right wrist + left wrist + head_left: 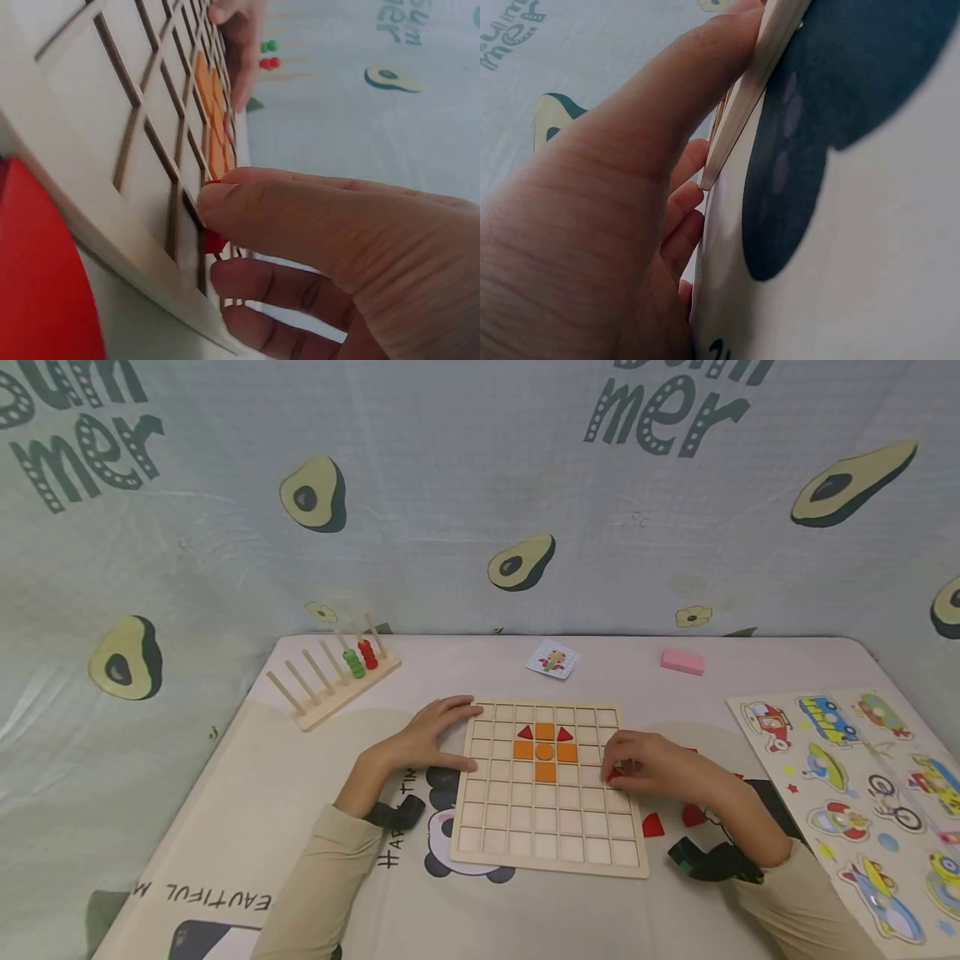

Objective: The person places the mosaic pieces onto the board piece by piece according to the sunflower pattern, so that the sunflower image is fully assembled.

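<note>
A wooden grid board (517,843) lies on the table. Orange square tiles (545,772) form a cross on it around an orange round tile (544,752), and two red triangles (564,735) sit beside the top square. With thumb and fingers spread, my left hand (427,735) touches the board's left edge; the left wrist view shows the thumb (705,64) against the wooden rim (739,112). At the right side, my right hand (648,764) pinches a small red piece (215,241) low over the cells, its shape partly hidden by the fingers.
Loose red pieces (653,825) lie right of the board, partly under the right forearm. Further right is a picture puzzle board (795,739). A pattern card (553,658), a pink block (682,662) and a peg stand with beads (348,689) stand toward the back.
</note>
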The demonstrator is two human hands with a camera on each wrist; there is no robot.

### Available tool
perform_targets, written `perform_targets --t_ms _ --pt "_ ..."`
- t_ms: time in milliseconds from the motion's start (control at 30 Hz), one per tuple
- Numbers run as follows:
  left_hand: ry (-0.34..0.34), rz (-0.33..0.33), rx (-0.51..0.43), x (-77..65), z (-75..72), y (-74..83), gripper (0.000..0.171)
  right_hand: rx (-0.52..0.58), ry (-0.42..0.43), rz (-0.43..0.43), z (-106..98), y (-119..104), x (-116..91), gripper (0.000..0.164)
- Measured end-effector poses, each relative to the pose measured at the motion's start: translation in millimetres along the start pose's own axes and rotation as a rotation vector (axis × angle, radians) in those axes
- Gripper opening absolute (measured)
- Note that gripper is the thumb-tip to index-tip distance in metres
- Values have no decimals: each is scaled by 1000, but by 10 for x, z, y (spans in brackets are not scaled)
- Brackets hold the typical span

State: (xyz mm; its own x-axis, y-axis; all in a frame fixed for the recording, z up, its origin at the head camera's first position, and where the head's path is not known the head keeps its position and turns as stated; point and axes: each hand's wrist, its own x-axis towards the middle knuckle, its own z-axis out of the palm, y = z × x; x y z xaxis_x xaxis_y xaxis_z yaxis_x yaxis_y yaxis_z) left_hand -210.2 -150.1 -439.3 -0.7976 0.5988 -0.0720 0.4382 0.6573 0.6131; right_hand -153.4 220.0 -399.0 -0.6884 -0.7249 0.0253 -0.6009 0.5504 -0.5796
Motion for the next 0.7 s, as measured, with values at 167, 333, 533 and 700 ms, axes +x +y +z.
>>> perform_targets --t_ms 167,333,533,700 --pt "0 -4 -2 1 0 5 84 6 -5 -24 103 -12 99 9" --pt "-1 -10 0 -10 -8 14 84 3 -9 -8 179 -66 181 4" --pt "-11 -13 -2 -12 -11 29 84 17 -47 28 222 -134 239 6" --pt "-8 -18 -2 -11 -10 21 84 -9 -14 -13 216 -143 261 10"
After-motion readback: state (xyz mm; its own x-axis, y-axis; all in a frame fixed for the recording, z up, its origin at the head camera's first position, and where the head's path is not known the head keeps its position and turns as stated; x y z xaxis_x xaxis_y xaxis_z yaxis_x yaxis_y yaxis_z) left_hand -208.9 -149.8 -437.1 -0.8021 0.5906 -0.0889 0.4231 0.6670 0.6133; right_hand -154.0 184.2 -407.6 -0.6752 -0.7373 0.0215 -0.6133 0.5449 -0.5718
